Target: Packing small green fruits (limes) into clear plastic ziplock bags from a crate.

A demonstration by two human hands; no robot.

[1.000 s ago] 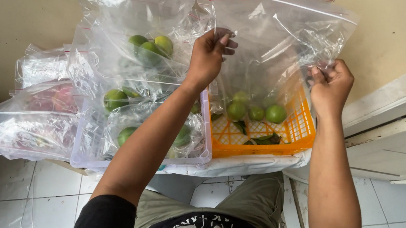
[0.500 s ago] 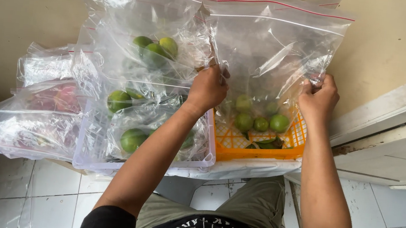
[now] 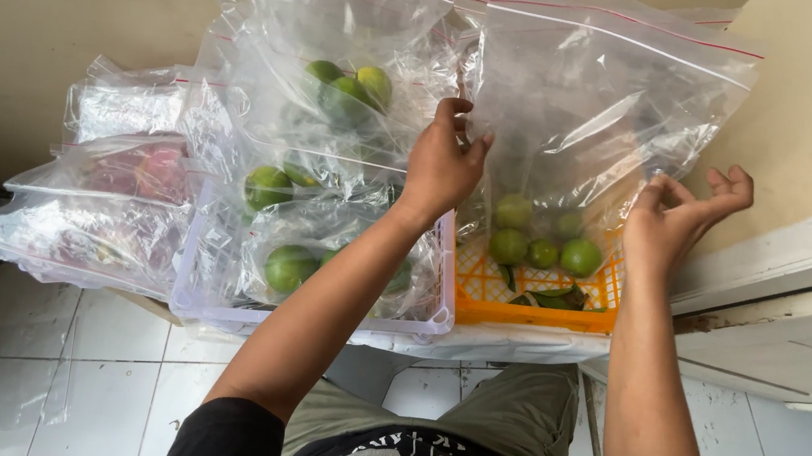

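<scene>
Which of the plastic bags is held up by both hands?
The large clear zip bag above the orange crate, empty, between left hand and right hand. The other bags lie filled.

Both arms reach forward, left hand in a loose grip, right hand pinching with fingers curled.
</scene>
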